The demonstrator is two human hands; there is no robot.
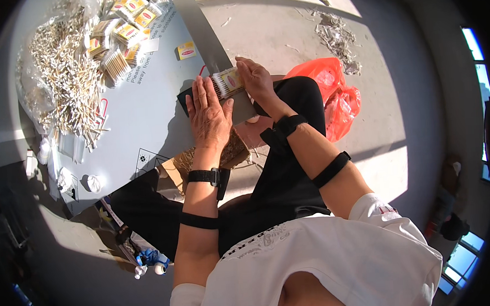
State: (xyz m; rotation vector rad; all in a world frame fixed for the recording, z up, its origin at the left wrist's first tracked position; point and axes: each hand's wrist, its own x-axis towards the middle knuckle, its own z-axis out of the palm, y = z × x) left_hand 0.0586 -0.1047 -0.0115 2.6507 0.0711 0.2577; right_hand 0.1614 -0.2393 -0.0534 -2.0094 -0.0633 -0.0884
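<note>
A pack of cotton swabs (227, 83) with a pale yellow label lies between my two hands at the table's right edge. My left hand (208, 115) presses on its left end, fingers stretched out and close together. Against the other end rests my right hand (259, 84), its fingers held together and slightly bent. The pack is squeezed between both hands; its underside is hidden. A dark flat-edged object (184, 99) shows beside my left fingers; I cannot tell what it is. Farther up the table lies a small yellow card (186, 51).
A large heap of loose cotton swabs (66, 68) in clear plastic covers the table's left side, with several labelled packs (130, 31) next to it. Crumpled white pieces (93, 183) lie near the front edge. Below are a cardboard box (174, 176) and a red plastic bag (339, 106).
</note>
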